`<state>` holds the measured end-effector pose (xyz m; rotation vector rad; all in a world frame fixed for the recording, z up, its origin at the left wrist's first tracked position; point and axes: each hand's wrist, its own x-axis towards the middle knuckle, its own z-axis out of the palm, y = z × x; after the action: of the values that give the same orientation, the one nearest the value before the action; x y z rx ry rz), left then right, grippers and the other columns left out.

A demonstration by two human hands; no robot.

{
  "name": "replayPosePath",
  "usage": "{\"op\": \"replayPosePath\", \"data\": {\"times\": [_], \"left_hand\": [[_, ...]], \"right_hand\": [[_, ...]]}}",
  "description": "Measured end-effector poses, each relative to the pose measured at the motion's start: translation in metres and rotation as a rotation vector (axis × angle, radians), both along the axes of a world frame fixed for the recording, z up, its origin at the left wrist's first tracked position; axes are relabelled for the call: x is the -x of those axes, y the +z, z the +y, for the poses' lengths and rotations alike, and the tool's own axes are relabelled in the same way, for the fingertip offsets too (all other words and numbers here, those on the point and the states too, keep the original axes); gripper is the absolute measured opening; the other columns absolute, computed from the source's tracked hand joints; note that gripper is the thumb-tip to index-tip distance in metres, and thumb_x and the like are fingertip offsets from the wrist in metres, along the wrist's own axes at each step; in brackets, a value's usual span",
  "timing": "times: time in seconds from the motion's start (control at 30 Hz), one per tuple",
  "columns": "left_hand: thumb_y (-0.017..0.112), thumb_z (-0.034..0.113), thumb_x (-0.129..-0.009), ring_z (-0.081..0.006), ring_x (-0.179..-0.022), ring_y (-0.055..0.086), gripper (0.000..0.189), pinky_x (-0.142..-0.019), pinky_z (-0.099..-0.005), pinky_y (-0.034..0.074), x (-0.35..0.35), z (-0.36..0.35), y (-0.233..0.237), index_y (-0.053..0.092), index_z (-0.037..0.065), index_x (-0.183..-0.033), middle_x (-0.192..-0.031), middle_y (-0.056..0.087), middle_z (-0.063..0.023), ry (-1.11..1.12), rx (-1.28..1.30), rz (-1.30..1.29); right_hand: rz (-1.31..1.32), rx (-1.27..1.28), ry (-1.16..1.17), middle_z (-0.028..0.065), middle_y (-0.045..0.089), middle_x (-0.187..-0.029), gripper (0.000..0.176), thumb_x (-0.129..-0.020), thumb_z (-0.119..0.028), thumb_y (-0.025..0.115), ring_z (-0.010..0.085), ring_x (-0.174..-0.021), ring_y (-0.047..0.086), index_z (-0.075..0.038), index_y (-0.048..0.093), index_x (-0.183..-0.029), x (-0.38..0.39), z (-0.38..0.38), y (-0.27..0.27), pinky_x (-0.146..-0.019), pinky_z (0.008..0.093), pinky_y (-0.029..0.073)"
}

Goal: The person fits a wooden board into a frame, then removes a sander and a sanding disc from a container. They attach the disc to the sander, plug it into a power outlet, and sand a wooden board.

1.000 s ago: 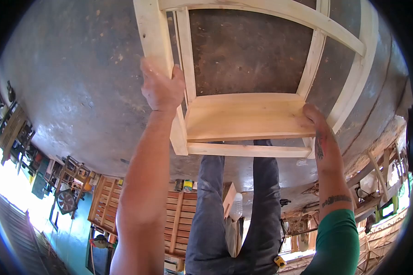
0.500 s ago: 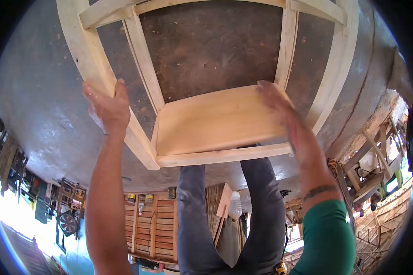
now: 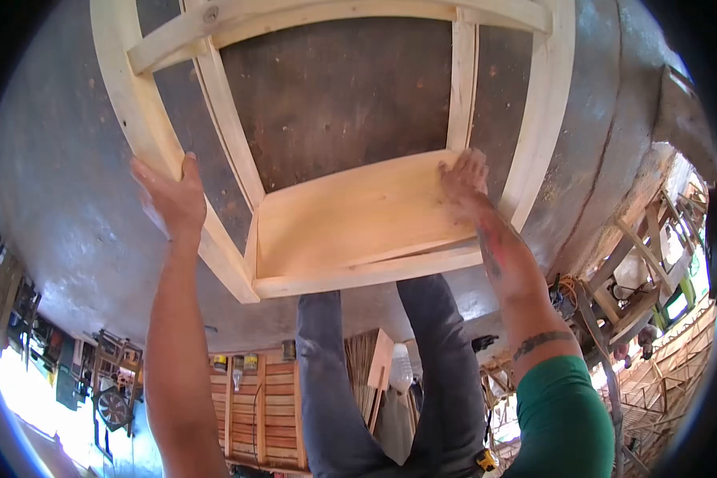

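Observation:
A pale wooden frame (image 3: pixel 295 287) with long side rails and inner slats spans the upper view. Inside its near end lies a flat wooden board (image 3: pixel 358 211), with a narrow gap between the board's near edge and the end rail at the right. My left hand (image 3: pixel 171 195) is wrapped round the frame's left side rail, thumb on the inner side. On the board's far right corner, beside the right inner slat, rests my right hand (image 3: pixel 466 187); its fingers are bent and spread, with the palm side hidden.
Grey floor (image 3: pixel 56 183) surrounds the frame. My legs (image 3: pixel 323 350) are below its near end. A broom (image 3: pixel 357 350), slatted wood (image 3: pixel 279 414) and a fan (image 3: pixel 113 408) show beyond. Wooden pieces (image 3: pixel 629 271) are piled at the right.
The frame and board have shifted left in view. My right hand has moved slightly down on the board's corner, and a gap now shows more clearly along the near rail.

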<state>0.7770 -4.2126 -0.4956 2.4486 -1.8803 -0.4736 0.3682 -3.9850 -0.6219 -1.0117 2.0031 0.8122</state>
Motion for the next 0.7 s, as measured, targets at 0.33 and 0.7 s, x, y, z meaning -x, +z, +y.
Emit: {"op": "replayPosePath", "data": {"times": [0.33, 0.7], "left_hand": [[0.071, 0.032, -0.076, -0.0431, -0.109, 0.054, 0.078, -0.094, -0.0446, 0.043, 0.001, 0.004, -0.006, 0.032, -0.007, -0.132, -0.121, 0.051, -0.0287, -0.006, 0.003, -0.050], [0.064, 0.027, -0.078, -0.0386, -0.103, 0.059, 0.076, -0.086, -0.0455, 0.047, 0.001, -0.005, 0.005, 0.027, -0.008, -0.135, -0.124, 0.050, -0.0264, 0.023, -0.085, 0.052]], "right_hand": [[-0.294, -0.218, -0.677, 0.0260, 0.061, -0.116, 0.074, -0.088, -0.064, 0.042, 0.0384, -0.115, 0.056, 0.001, 0.061, -0.117, 0.039, 0.003, 0.028, -0.098, 0.0460, 0.042], [-0.121, -0.550, 0.135, 0.0189, 0.046, -0.138, 0.056, -0.100, -0.039, 0.020, 0.0364, -0.129, 0.043, -0.004, 0.044, -0.136, 0.028, -0.050, 0.029, -0.107, 0.0483, 0.033]]}}
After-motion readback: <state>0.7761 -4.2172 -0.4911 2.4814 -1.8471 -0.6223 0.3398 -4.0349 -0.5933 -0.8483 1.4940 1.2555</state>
